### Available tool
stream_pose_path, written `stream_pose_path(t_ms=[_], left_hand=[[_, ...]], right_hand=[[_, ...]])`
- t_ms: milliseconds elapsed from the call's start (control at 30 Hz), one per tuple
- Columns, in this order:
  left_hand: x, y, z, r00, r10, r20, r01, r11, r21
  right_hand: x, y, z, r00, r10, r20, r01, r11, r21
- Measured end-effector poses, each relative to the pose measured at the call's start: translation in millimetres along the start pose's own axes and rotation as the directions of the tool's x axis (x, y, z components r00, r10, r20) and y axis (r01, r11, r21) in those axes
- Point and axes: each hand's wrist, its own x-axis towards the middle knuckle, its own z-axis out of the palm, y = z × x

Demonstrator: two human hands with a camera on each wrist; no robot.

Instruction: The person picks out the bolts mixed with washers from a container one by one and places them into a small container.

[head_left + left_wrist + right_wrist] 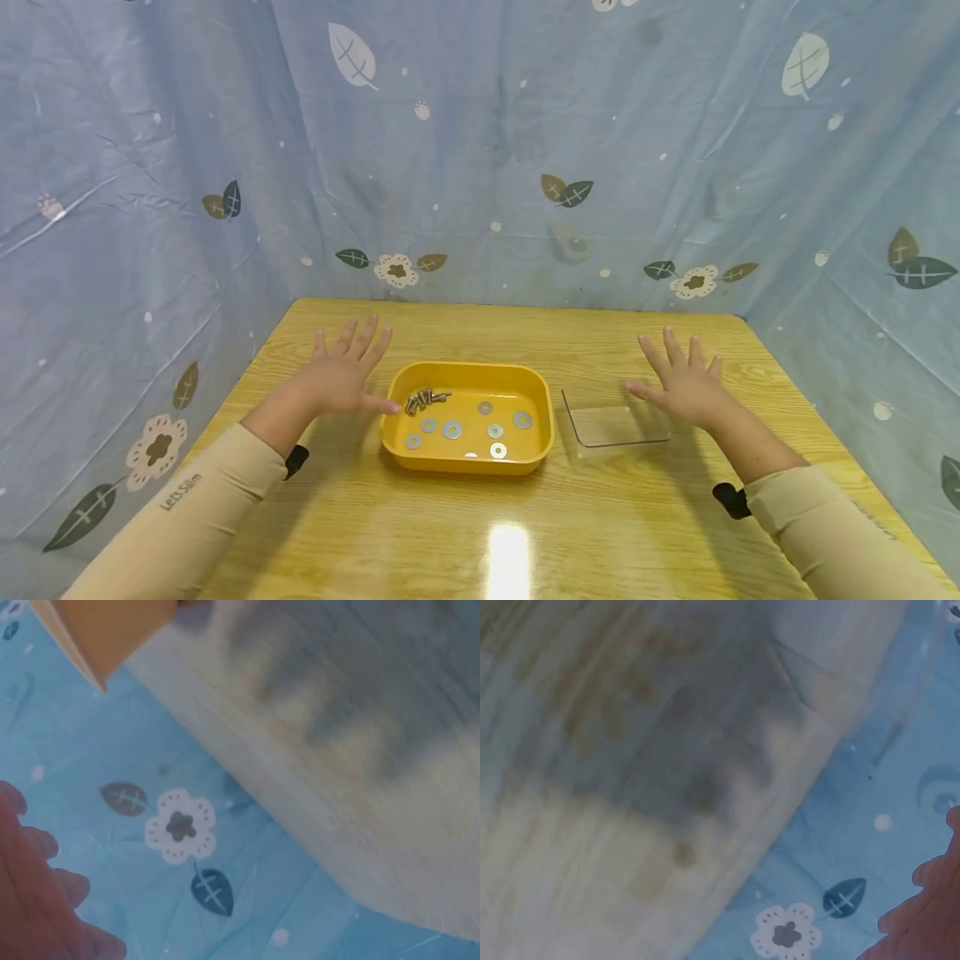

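My left hand [339, 381] is spread beside a yellow tray [468, 465], its thumb overlapping the tray's left rim in the head view. Inside the tray several metal screws [424, 400] lie bunched at the left, and several flat grey washers [452, 430] are scattered over its floor. My right hand [686, 389] has its fingers fanned out near a clear plastic box [611, 427] that stands right of the tray. Neither hand holds anything. In the wrist views only the fingers of the left hand [45, 892] and right hand [926, 907] show, at the lower corners.
A wood-grain table [420, 533] lies under everything, with a bright light reflection near its front. Blue curtains [480, 150] printed with leaves and flowers hang behind it and along both sides. Black wrist straps [731, 501] sit below the sleeves.
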Motion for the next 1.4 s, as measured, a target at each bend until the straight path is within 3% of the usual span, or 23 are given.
stream_pose_path(t_ms=[433,633,800,1133,1400], left_hand=[[-3.3,19.6,26.6,0.996,0.086,0.038,-0.086,0.996,0.0],[-1.4,24.3,33.8,0.99,0.082,0.118,-0.079,0.996,-0.031],[-1.5,27.4,36.2,0.984,0.076,0.159,-0.069,0.996,-0.051],[-0.7,28.9,36.2,0.983,0.071,0.167,-0.063,0.997,-0.051],[0.0,26.4,35.7,0.984,0.062,0.169,-0.055,0.997,-0.048]], right_hand=[[1.7,1.4,37.3,1.0,-0.006,0.026,0.007,1.0,-0.023],[4.2,1.4,43.8,1.0,0.005,0.024,-0.003,0.999,-0.045],[7.4,2.6,45.2,0.999,0.039,0.022,-0.037,0.997,-0.074],[10.2,15.0,44.2,0.989,0.142,0.03,-0.141,0.989,-0.055],[11.7,11.6,43.6,0.984,0.175,0.026,-0.174,0.984,-0.035]])
